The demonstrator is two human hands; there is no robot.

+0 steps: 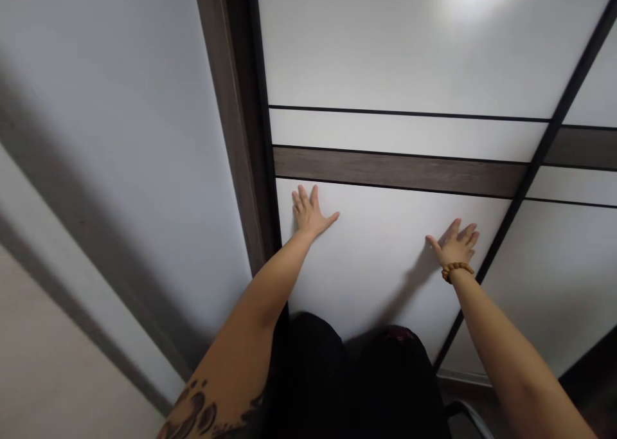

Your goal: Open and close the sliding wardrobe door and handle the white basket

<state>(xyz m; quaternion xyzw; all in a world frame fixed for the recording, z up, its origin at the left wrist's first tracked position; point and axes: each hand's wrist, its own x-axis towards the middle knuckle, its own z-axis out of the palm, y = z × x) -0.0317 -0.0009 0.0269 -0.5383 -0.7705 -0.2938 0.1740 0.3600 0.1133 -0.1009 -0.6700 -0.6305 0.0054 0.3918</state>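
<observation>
Both palms rest against a white wardrobe door panel (380,233) that has dark frame strips. Near the panel's left edge, my left hand (311,213) lies with fingers spread, just under a brown wood-look band (385,170). My right hand (456,246) is on the same panel, close to the dark upright strip (506,227) on the right, its fingers also apart. Around the right wrist is a brown beaded bracelet (457,270). Neither hand grips anything.
A brown door frame (241,150) runs up beside the panel, with a pale wall (125,105) to its left. Another white panel (559,252) adjoins on the right. Dark-clothed knees (313,368) are close to the panel at the bottom.
</observation>
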